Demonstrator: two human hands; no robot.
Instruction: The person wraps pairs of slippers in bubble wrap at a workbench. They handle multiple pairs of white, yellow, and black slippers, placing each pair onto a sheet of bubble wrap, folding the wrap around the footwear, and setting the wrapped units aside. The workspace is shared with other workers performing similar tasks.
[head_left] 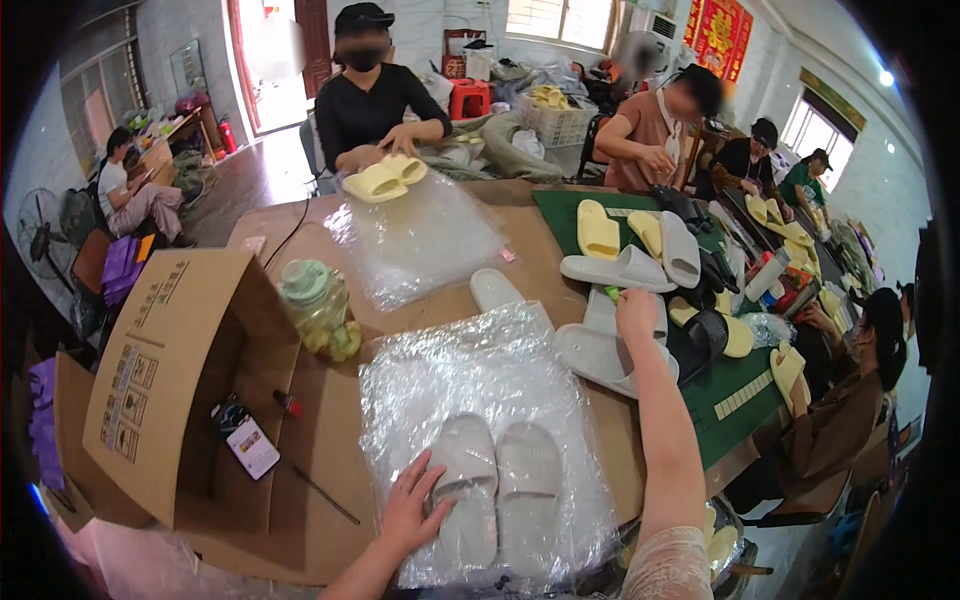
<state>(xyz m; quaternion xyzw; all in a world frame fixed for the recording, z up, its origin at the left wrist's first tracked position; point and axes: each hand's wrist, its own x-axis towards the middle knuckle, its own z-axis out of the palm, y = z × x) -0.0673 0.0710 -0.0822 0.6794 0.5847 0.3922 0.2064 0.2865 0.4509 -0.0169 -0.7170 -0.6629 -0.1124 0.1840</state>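
A pair of light grey slippers, the left slipper (466,455) and the right slipper (529,462), lies side by side at a stack of clear plastic bags (420,375); I cannot tell whether they are inside the top bag. My left hand (408,502) rests with spread fingers against the left slipper's edge and the plastic. Farther right, my right hand (637,312) reaches over more grey slippers (598,355), fingers closed at a small bright green piece (612,293). Another grey slipper (494,290) lies partly behind the bags.
An open cardboard box (160,350) holds a phone (248,443). Beside it stands a jar (318,310). Yellow slippers (598,230) and black slippers (705,335) crowd the green mat (565,215). Across the table, a person (372,110) handles yellow slippers on clear bags.
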